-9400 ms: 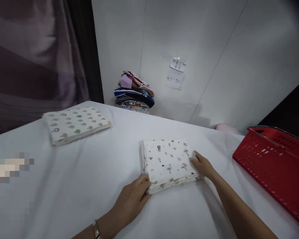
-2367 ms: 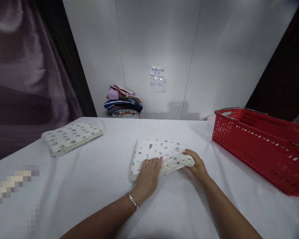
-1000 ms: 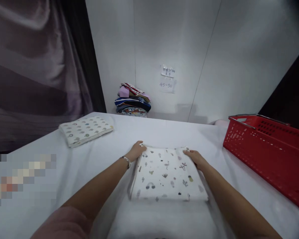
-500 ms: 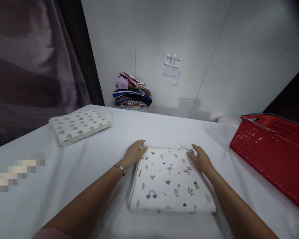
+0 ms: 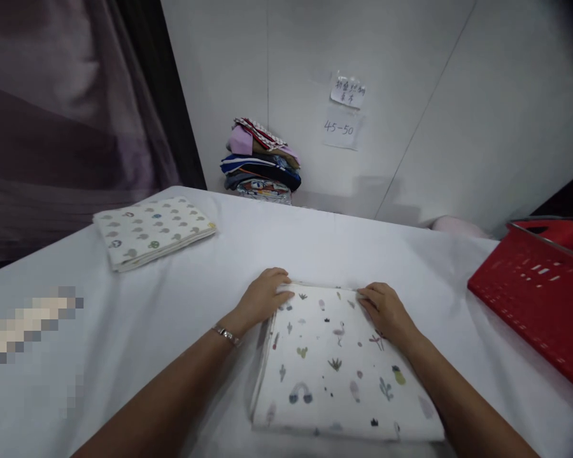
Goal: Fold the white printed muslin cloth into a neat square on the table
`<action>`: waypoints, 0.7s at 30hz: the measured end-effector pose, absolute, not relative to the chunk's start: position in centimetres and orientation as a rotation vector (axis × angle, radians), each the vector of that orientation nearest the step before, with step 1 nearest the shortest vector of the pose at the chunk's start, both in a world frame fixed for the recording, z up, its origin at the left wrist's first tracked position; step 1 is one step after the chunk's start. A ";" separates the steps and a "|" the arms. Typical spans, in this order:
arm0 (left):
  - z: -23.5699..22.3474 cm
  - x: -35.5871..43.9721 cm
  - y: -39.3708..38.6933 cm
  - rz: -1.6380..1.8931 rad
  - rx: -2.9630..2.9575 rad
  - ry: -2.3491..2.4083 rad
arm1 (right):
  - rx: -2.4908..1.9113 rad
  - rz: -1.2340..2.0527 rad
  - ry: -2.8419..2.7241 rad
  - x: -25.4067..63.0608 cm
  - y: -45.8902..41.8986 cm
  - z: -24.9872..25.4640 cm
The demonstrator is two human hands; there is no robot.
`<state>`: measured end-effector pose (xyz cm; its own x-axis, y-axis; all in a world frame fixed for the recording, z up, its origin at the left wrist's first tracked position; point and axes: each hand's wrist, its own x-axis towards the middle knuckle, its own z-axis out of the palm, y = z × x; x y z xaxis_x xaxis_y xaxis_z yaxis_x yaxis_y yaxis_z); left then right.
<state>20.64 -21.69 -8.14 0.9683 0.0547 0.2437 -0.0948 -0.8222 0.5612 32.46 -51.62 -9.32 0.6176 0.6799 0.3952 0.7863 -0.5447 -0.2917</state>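
A white folded cloth [image 5: 339, 375] printed with flamingos, cacti, rainbows and pineapples lies flat in front of me. At its far left corner my left hand [image 5: 264, 296], with a metal bracelet on the wrist, pinches the edge between thumb and fingers. My right hand [image 5: 388, 310] has its fingers closed on the far edge near the right corner, partly covering the print. The layers of the fold show along the left side.
A second folded cloth [image 5: 155, 229] with a grey mushroom-like print lies at the back left of the white table [image 5: 181, 318]. A red basket [image 5: 539, 299] stands on the right. Several folded fabrics [image 5: 262, 162] are piled beyond the far edge, by the wall with handwritten notes [image 5: 344, 127].
My right hand's fingers have come together and slid inward along the far edge. The folded cloth appears larger and lower in view. The head view has shifted slightly.
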 end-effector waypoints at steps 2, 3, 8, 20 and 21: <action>-7.9 20.6 -21.8 0.336 2.559 -0.067 | -2.395 -0.323 -1.167 32.4 -51.7 -9.5; -7.8 20.6 -21.9 0.341 2.576 -0.084 | -2.391 -0.321 -1.166 32.4 -51.8 -9.6; -7.5 20.5 -22.2 0.383 2.621 -0.122 | -2.338 -0.353 -1.207 32.1 -51.9 -9.7; -7.1 20.5 -22.3 0.426 2.780 -0.189 | -2.309 -0.331 -1.311 30.9 -52.0 -8.7; -7.1 20.5 -22.4 0.426 2.799 -0.204 | -2.308 -0.340 -1.321 30.9 -52.0 -8.8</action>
